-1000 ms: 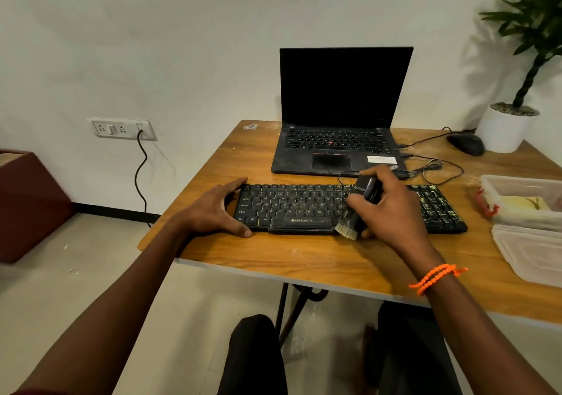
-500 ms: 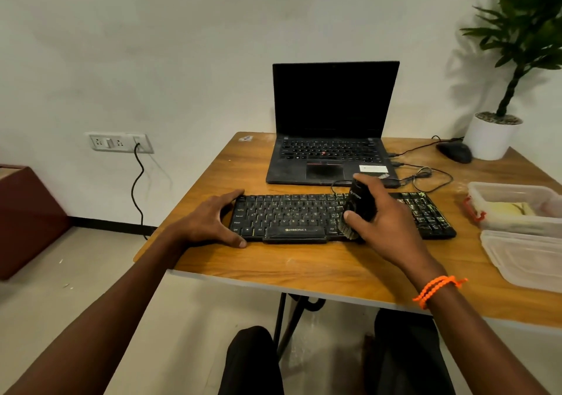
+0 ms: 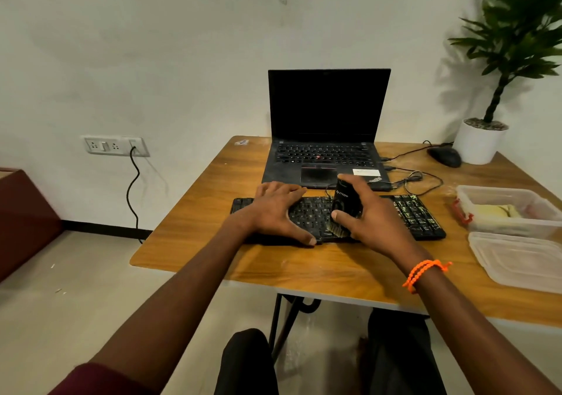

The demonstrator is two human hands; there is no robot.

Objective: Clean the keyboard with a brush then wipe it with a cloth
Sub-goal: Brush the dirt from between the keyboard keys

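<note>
So the keyboard (image 3: 337,218) lies flat on the surface (image 3: 319,270), long axis running left to right in front of the person. The right hand (image 3: 371,221) has its grip wrapped around the brush (image 3: 345,209), bristles down on the middle keys. The left hand (image 3: 278,212) lies flat across the left half, fingers spread, grasping nothing. The unbrushed-looking right end sits further right of the brush, so the right hand's closer.
</note>
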